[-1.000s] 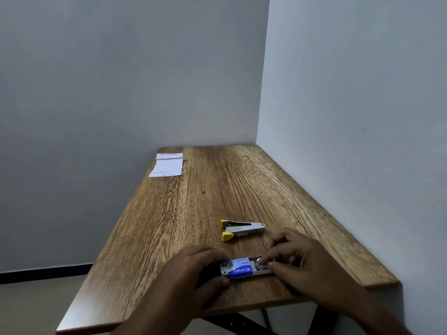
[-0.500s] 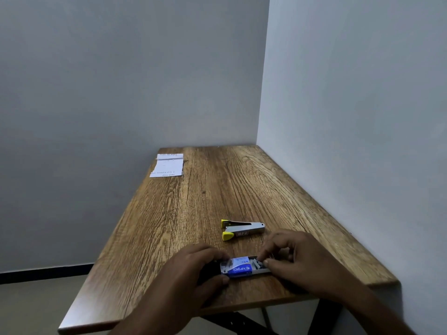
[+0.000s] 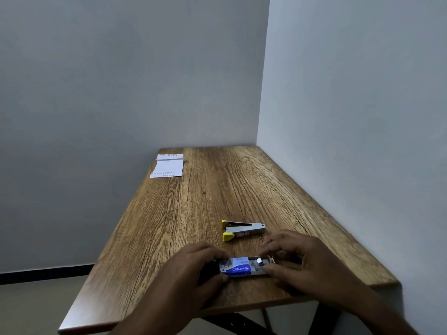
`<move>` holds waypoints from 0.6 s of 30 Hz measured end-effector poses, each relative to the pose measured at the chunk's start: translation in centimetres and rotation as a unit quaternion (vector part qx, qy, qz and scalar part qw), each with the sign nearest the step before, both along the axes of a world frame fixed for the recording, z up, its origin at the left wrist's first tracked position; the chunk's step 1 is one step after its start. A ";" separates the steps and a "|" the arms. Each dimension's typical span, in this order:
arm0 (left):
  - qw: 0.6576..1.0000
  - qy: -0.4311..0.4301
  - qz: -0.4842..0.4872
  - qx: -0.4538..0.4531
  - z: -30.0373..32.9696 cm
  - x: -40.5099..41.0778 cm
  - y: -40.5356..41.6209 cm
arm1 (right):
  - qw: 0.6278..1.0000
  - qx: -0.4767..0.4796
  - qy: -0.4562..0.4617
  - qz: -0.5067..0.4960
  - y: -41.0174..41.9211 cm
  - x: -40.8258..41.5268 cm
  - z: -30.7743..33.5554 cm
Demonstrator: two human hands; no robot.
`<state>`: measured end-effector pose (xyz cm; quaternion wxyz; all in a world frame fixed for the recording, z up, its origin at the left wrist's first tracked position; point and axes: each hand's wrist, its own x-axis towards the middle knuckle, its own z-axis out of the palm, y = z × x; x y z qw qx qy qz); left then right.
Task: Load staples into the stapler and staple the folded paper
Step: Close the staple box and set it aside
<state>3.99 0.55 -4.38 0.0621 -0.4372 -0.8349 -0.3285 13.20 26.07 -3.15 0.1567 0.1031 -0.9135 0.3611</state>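
Seen from above and behind two hands at the near edge of a wooden worktop [image 3: 198,189] set into a grey-walled corner. Left hand [image 3: 193,269] gripping one end of a blue-and-white staple box [image 3: 238,269]; right hand [image 3: 302,259] curled at the opened end, fingers [image 3: 271,245] pinching there. Just beyond, a silver stapler [image 3: 243,230] with yellow tips, lying open. Far left corner: folded paper [image 3: 168,166], printed, lying flat.

Dim, flat indoor light, soft shadows, slight wide-angle distortion, mild blur
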 end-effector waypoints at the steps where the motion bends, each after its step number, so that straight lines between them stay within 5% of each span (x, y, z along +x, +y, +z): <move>1: 1.000 0.000 0.000 0.001 0.0 0.0 0.0 | 1.000 -0.006 -0.006 0.003 0.3 0.1 0.0; 18: 1.000 -0.004 0.021 0.002 -0.1 -0.3 -0.2 | 1.000 0.022 0.017 -0.001 0.4 -0.1 -0.5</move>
